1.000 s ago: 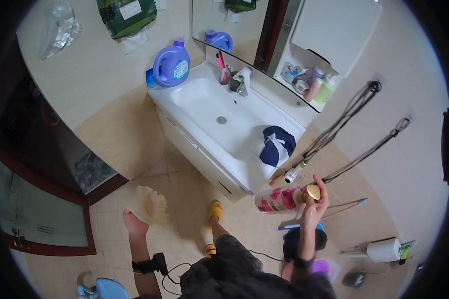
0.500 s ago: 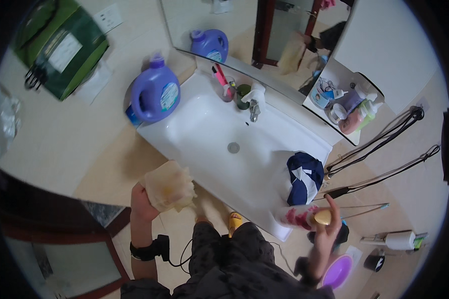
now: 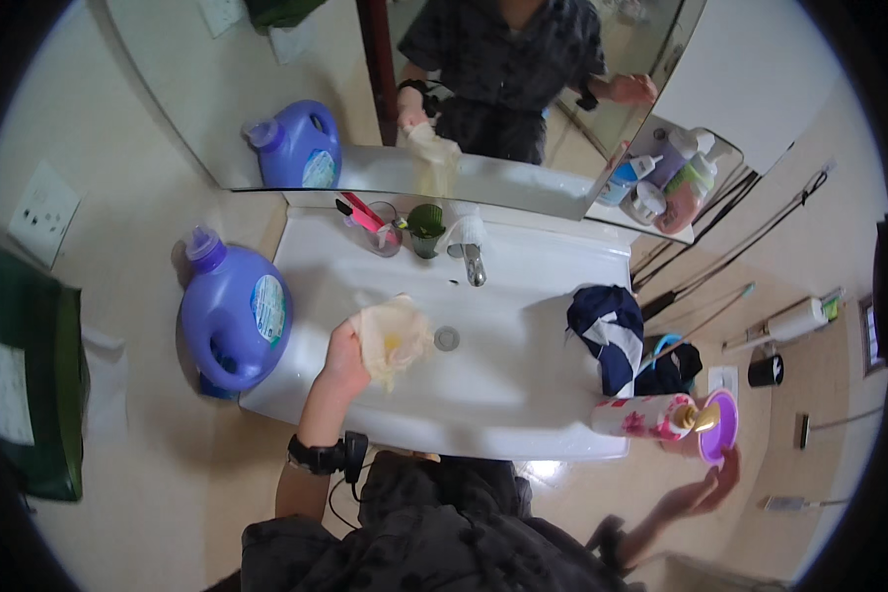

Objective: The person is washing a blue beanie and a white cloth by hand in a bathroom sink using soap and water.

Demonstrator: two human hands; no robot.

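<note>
My left hand [image 3: 341, 357] is closed on a crumpled, thin cream cloth [image 3: 393, 337] with a yellowish spot, held over the white sink [image 3: 464, 382]. On the sink's front right corner stands a white bottle with pink flowers and a gold pump [image 3: 641, 418]. Just below and right of it, my right hand [image 3: 701, 485] is empty, its fingers apart. A dark navy and white cloth [image 3: 605, 337] lies on the right rim, behind the bottle. The chrome faucet [image 3: 474, 261] has something white draped over it.
A purple jug [image 3: 237, 316] stands left of the basin. Cups [image 3: 425, 237] with brushes sit behind it, under the mirror [image 3: 493, 178]. A shelf [image 3: 661, 222] holds toiletries. Cords hang right, above a purple basin [image 3: 722, 424]. A green bag [image 3: 30, 395] hangs left.
My right hand has let go of the flowered bottle, which stands on the sink's corner. My left hand has moved the cream cloth over the basin as the view swung square to the mirror.
</note>
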